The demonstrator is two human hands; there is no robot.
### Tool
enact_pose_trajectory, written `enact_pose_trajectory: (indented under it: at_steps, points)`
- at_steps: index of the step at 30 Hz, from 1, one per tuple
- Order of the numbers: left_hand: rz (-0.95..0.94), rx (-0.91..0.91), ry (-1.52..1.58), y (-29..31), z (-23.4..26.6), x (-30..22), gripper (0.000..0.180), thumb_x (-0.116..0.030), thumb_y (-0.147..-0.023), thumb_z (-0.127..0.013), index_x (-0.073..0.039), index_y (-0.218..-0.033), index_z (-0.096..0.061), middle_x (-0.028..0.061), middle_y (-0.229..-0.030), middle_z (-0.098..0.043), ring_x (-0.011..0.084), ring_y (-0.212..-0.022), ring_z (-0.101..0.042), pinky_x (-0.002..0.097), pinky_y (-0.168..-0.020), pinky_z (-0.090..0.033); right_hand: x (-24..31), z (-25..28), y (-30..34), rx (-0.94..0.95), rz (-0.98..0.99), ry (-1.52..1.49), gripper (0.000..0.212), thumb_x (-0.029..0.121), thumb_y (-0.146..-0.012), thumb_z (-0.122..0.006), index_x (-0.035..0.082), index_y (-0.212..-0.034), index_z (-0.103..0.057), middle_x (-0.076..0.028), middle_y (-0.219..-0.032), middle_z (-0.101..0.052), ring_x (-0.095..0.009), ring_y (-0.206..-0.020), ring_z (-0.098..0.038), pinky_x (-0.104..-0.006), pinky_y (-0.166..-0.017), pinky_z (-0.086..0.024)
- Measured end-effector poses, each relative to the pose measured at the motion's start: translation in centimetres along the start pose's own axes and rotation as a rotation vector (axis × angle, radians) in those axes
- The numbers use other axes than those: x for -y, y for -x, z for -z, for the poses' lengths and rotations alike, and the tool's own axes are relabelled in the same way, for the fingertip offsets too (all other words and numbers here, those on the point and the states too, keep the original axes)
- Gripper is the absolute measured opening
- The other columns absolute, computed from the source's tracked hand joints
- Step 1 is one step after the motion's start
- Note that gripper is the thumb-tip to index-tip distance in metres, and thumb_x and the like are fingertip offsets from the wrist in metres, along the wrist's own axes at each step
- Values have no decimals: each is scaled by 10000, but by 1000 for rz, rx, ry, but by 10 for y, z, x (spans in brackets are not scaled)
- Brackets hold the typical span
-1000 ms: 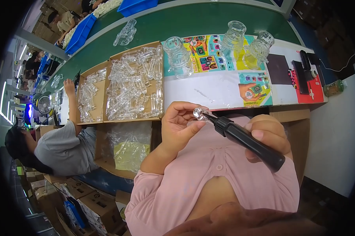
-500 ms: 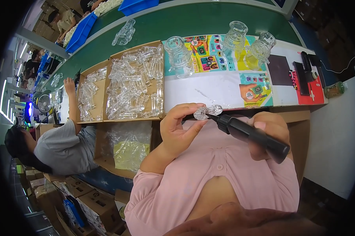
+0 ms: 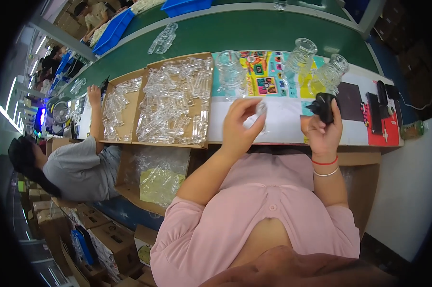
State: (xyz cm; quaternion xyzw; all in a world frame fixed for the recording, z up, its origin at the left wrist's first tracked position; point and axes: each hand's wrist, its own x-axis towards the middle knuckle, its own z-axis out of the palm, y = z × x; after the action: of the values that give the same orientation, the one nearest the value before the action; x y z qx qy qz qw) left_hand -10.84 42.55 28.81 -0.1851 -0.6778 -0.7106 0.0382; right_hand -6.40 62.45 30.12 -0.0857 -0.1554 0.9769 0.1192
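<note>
Fingers of the left hand [image 3: 242, 125] are pinching a small clear glass piece [image 3: 261, 109] above the surface [image 3: 283, 125]; right hand [image 3: 324, 130] is gripping a black tool [image 3: 324, 106] upright — best keeping both steady.

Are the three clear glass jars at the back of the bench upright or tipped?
Upright: the glass jars stand with their open mouths facing up.

You sit at a long tabletop [image 3: 283, 126] with a green belt [image 3: 254, 36] along its far edge. Blue bins [image 3: 113, 31] stand beyond it. Cardboard boxes [image 3: 94, 225] crowd the floor at your left, where bright lights [image 3: 8, 103] glare.
</note>
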Motion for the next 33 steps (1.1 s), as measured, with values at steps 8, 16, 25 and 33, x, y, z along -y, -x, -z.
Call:
enact_pose_trajectory:
  at_steps: [8, 16, 25, 33]
  points:
    - [-194, -13, -579, -50, -18, 83, 364, -60, -688, -645, 1, -1027, -528, 155, -960, -554, 307, -844, -562, 376, -750, -462, 6, 16, 1, -26, 16, 35, 250, 204, -892, -457, -27, -935, -541, -132, -789, -591, -80, -413, -359, -144, -331, -279]
    - [-434, 92, -806, 3, 35, 18, 276, -89, -703, -657, -30, -961, -581, 128, -933, -588, 303, -898, -543, 364, -774, -454, 8, 24, 3, 46, 4, 90, 255, 226, -895, -456, -21, -892, -518, -140, -763, -578, -70, -386, -376, -145, -325, -289]
    - [132, -119, -1543, 16, 209, 12, 303, -146, -673, -694, -36, -940, -601, 129, -953, -571, 300, -951, -479, 387, -822, -396, -1, 18, 2, 33, -43, 139, 235, 230, -905, -441, 5, -877, -502, -134, -702, -556, -62, -371, -359, -138, -325, -268]
    - [60, -60, -1305, 11, 183, 13, 249, -147, -673, -707, -58, -880, -601, 109, -893, -584, 258, -776, -552, 340, -713, -441, 4, 16, 8, 36, -61, 111, 234, 237, -903, -447, 13, -879, -510, -139, -719, -566, -71, -372, -366, -138, -323, -273]
